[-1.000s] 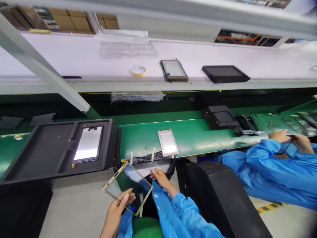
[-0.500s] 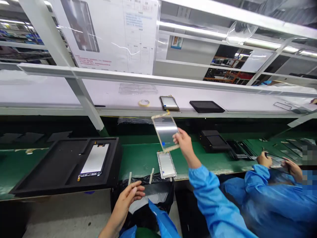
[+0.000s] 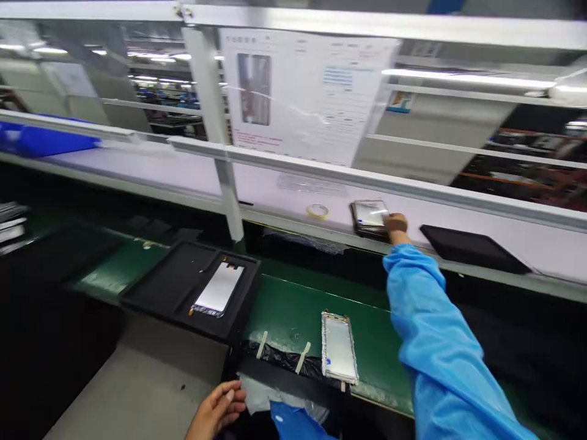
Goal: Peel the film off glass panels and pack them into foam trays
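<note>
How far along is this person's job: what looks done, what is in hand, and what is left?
Done: a screen lies in the black tray, another screen on the green bench. In hand: the right hand is at the screen stack on the shelf; the left hand is empty. Left: that stack.

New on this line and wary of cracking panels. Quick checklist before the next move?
Left hand free: ok, holds nothing.
Right hand at the panel stack on the shelf: ok, touching its edge.
Panel in the foam tray: ok, seated in its recess.
Loose panel on the green bench: ok, lying flat.
Gloves: not ok, both hands bare.
Panel scratches: cannot tell from here.
</note>
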The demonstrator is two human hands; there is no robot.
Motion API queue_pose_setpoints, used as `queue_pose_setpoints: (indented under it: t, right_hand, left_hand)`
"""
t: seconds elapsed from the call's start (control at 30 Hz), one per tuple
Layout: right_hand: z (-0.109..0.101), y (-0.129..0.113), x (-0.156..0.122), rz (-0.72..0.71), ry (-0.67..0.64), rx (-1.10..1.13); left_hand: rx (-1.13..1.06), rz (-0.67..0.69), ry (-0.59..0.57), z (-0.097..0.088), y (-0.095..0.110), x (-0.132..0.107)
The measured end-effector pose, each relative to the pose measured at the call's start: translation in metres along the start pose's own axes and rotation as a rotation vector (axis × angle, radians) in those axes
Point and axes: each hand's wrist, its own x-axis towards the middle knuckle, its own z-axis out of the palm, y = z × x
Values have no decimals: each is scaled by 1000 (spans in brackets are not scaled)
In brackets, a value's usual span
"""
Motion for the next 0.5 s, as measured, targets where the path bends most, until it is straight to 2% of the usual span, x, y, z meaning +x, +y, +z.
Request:
queue_pose_setpoints:
  t: [0.1, 0.13, 0.2, 0.23, 0.3, 0.37, 0.43, 0.5]
  right_hand:
    - [2, -2, 4, 118, -18, -91]
    - [5, -3, -1, 97, 8, -115]
    - [15, -4, -26, -67, 81, -127]
    - [22, -5, -48, -193, 121, -107]
    - [40, -7, -113, -446, 166, -19]
    - [62, -12, -198, -622, 96, 95]
    - [87, -22, -288, -651, -67, 138]
    - [114, -37, -369, -582, -215, 155]
  left_hand:
    - [-26, 21, -28, -11, 19, 0]
    - [-37, 23, -36, -16, 23, 1]
    - [-60, 24, -41, -29, 30, 7]
    - [-69, 22, -47, -36, 33, 10]
    - [-81, 9, -61, -53, 37, 16]
    - [-87, -1, -75, -75, 44, 22]
    - [-86, -6, -83, -103, 53, 29]
    - [-76, 1, -95, -141, 64, 36]
